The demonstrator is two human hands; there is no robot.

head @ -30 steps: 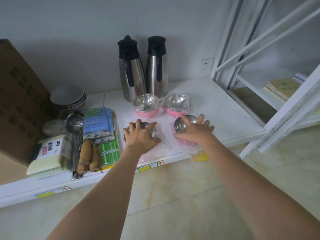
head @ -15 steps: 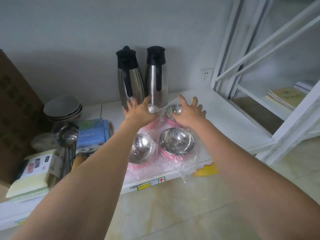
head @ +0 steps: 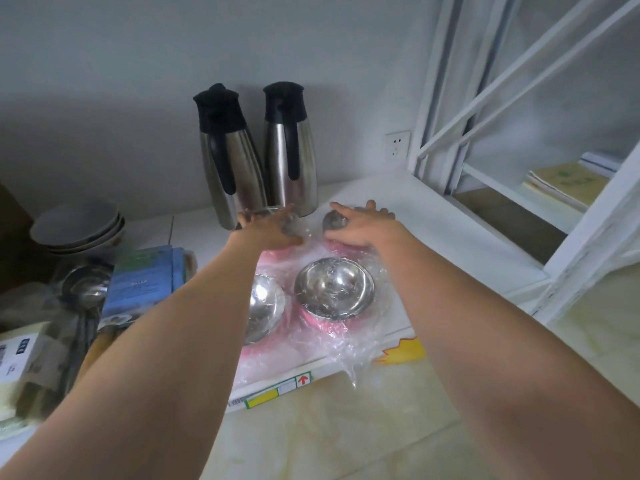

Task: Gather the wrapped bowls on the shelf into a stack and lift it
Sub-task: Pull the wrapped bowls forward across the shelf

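Four steel bowls with pink bases, wrapped in clear plastic, sit on the white shelf (head: 433, 244). The front right bowl (head: 334, 294) lies fully in sight. My left forearm hides part of the front left bowl (head: 265, 306). My left hand (head: 268, 226) rests over the back left bowl (head: 291, 222), fingers curled around its rim. My right hand (head: 362, 225) covers the back right bowl (head: 333, 221) the same way. Loose plastic wrap (head: 349, 355) hangs over the shelf's front edge.
Two steel jugs with black tops (head: 235, 168) (head: 291, 150) stand just behind the back bowls. To the left are stacked grey bowls (head: 76, 226), a ladle (head: 83, 289) and blue packets (head: 145, 282). A white rack frame (head: 588, 237) stands at the right.
Both hands left the front bowls, reached over them to the back pair and have now settled down onto those two bowls. The view has moved closer to the shelf.
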